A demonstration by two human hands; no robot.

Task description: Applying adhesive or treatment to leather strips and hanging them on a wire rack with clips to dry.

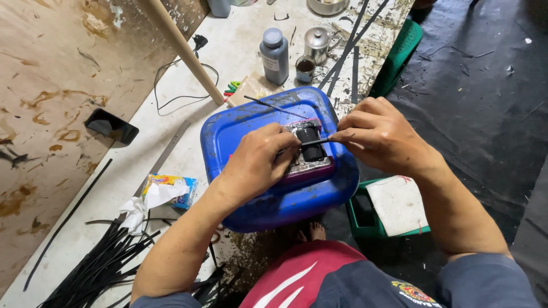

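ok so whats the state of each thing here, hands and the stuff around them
left hand: pressing on the small block
right hand: pinching a thin black strip
small block: flat on the blue lid
blue lid: smeared with black
grey bottle: upright, capped
small cup: upright, dark inside
phone: screen dark
black strips: loose pile

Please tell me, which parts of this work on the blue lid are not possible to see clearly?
- Head view: the left hand covers the left side of the small silver-and-purple tray.
- The thin dark strip: its end is hidden inside the right hand.
- The blue plastic lid: its near edge is hidden by the left forearm.
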